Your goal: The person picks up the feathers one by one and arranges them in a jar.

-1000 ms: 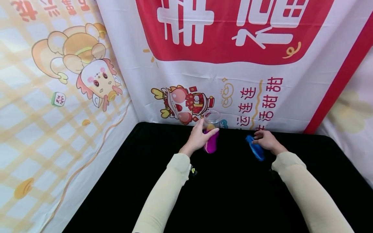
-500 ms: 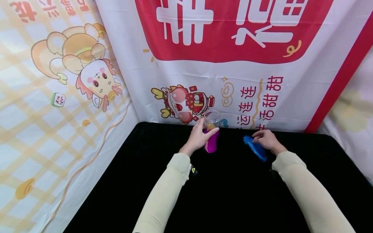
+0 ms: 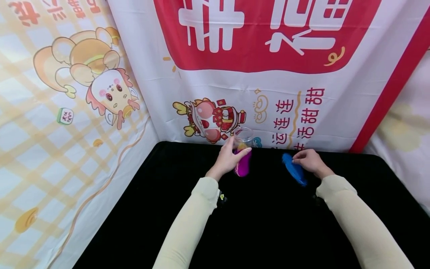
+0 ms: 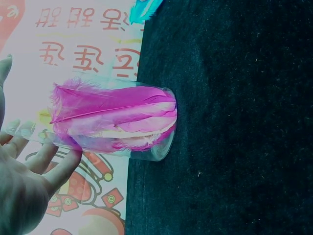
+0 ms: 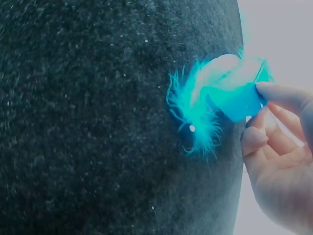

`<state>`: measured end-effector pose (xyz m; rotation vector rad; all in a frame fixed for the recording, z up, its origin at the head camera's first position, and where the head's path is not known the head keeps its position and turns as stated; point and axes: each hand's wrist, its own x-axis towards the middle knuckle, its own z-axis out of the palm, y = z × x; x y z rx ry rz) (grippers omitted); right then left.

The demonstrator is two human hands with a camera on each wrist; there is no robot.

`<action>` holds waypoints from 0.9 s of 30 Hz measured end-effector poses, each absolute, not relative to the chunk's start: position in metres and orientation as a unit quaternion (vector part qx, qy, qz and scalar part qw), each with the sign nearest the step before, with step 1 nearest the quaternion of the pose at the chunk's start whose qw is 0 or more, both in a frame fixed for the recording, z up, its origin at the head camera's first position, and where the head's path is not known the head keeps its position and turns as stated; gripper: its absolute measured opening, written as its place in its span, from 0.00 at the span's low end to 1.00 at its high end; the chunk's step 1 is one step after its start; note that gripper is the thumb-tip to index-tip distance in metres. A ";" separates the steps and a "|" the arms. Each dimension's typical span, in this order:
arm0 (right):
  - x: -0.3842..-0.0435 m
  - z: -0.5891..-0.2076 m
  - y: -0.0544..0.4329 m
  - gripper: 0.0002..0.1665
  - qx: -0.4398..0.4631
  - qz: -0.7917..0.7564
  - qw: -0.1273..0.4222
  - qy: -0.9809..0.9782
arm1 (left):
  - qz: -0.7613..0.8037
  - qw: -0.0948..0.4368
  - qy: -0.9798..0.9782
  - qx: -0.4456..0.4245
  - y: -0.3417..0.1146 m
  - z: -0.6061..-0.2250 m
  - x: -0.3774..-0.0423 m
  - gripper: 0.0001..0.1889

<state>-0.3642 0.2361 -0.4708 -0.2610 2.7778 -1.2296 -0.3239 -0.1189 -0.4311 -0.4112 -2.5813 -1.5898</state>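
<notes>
My left hand (image 3: 226, 160) grips a clear cylindrical container (image 3: 244, 134) near the back edge of the table, thumb on one side and fingers on the other. Bright pink feathers (image 3: 243, 167) fill its lower part, and the left wrist view shows them packed lengthwise inside the see-through wall (image 4: 166, 152). To the right, a blue feather (image 3: 295, 172) is pinched between the thumb and fingers of my right hand (image 3: 310, 161). In the right wrist view its fluffy base (image 5: 198, 127) points away from the fingers, over the dark cloth. Some fingers of my left hand are hidden behind the container.
A black cloth covers the table (image 3: 262, 224). Just behind its far edge hangs a white and red printed banner (image 3: 268, 82), and a yellow checked sheet (image 3: 84, 149) hangs along the left side.
The blue feather has swung slightly in my right hand, first leftward, then a little back. The fingers of that hand have shifted on it. My left hand and the container stay in place.
</notes>
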 end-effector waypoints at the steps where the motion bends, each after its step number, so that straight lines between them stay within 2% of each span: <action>1: -0.364 -0.470 0.236 0.15 -0.083 -0.414 0.050 0.905 | -0.519 0.041 -0.843 -0.134 -0.119 -0.431 -0.324 0.34; 6: -0.361 -0.467 0.239 0.17 -0.074 -0.460 0.074 0.882 | -0.517 0.040 -0.845 -0.132 -0.119 -0.431 -0.324 0.35; 18: -0.353 -0.456 0.244 0.17 -0.072 -0.485 0.086 0.867 | -0.510 0.043 -0.849 -0.133 -0.119 -0.432 -0.324 0.38; 27: -0.352 -0.451 0.249 0.23 -0.061 -0.499 0.111 0.857 | -0.513 0.045 -0.847 -0.132 -0.118 -0.431 -0.322 0.36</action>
